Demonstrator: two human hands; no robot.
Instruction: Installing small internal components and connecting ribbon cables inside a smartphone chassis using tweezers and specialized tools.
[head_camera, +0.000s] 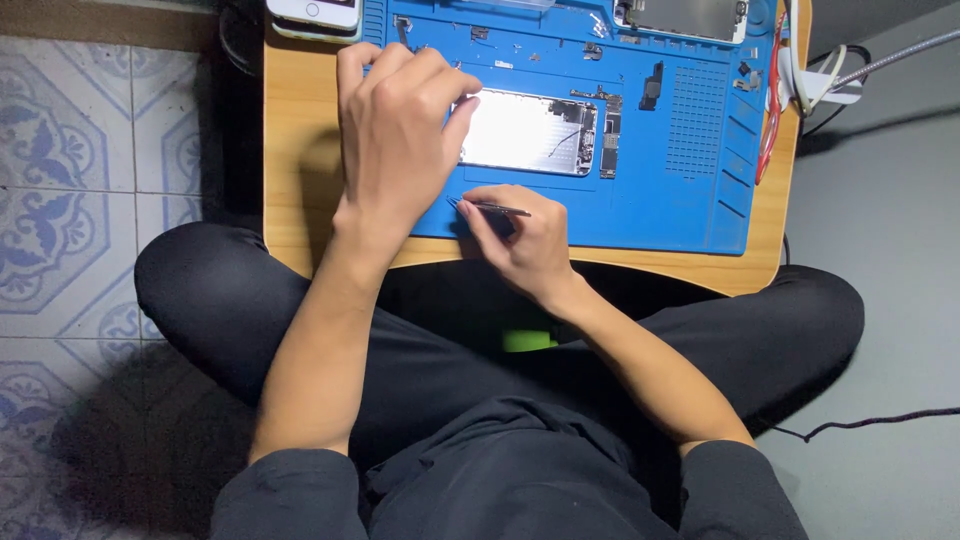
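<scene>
Two hands, one tweezers (492, 208), one opened phone (530, 133), one blue mat (690, 130)

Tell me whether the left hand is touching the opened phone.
Touching. The head view shows the left hand overlapping the opened phone's left end, thumb pressed against its edge.

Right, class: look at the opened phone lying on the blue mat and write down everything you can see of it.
The opened phone lies flat, lengthwise across the blue mat, with its screen removed. Its shell looks like pale, shiny metal and glares under the light. Dark boards and small components crowd its right end, and a thin cable crosses the bare interior. The left hand rests over its left end, thumb at the edge. The right hand, holding tweezers, stays just below without touching it.
</scene>
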